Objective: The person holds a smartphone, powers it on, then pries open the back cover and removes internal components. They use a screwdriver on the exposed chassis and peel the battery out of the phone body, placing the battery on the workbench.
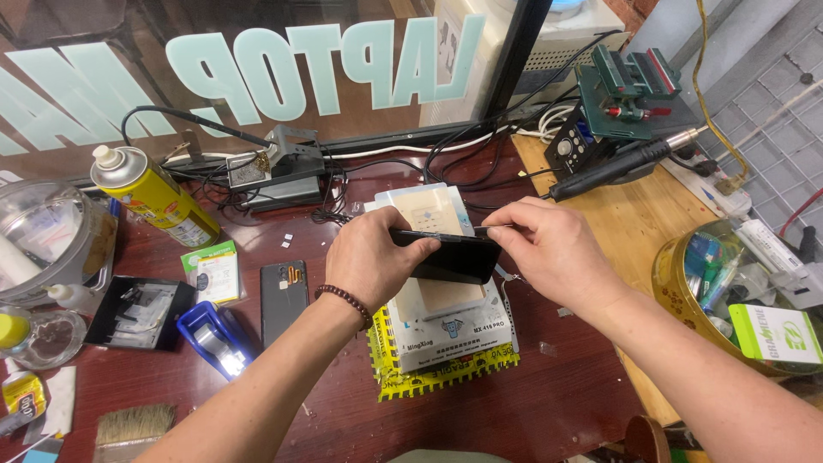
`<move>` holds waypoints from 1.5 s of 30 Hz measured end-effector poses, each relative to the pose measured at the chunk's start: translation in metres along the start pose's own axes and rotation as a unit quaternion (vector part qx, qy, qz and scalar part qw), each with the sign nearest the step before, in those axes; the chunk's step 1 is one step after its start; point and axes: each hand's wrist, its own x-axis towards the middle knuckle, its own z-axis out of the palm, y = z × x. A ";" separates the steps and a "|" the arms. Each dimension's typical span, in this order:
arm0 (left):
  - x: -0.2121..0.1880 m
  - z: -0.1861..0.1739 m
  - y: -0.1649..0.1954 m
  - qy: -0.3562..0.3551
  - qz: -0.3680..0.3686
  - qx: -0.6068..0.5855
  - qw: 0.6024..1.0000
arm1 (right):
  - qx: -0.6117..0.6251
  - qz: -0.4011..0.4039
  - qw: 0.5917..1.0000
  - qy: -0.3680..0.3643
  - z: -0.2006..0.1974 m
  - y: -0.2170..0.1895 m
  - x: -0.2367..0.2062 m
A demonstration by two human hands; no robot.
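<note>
cluttered dark red workbench (531, 403), both hands gripping black phone (454, 259), glass shopfront window (257, 77) behind

A dark red workbench (531, 403) carries a yellow spray can (154, 195) lying tilted, a black phone (284, 297), a blue tape dispenser (214, 337), a bristle brush (133, 424), a black tray (140, 312) and a yellow-edged heating pad (446, 339); a wooden board (630, 219) adjoins it.

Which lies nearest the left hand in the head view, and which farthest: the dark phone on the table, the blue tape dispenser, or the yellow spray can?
From the left hand:
1. Dark phone, just left of the wrist.
2. Blue tape dispenser, lower left.
3. Yellow spray can, far left, upper.
</note>
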 end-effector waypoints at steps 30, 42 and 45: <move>0.000 0.000 0.001 0.002 0.003 -0.001 1.000 | -0.016 -0.059 0.998 0.036 0.009 -0.001 -0.006; 0.005 0.003 -0.003 0.003 0.005 0.010 1.000 | -0.097 -0.218 0.965 0.109 0.013 -0.004 -0.017; 0.006 0.003 -0.003 0.002 -0.001 0.011 1.000 | -0.017 -0.122 0.989 0.080 0.014 -0.003 -0.014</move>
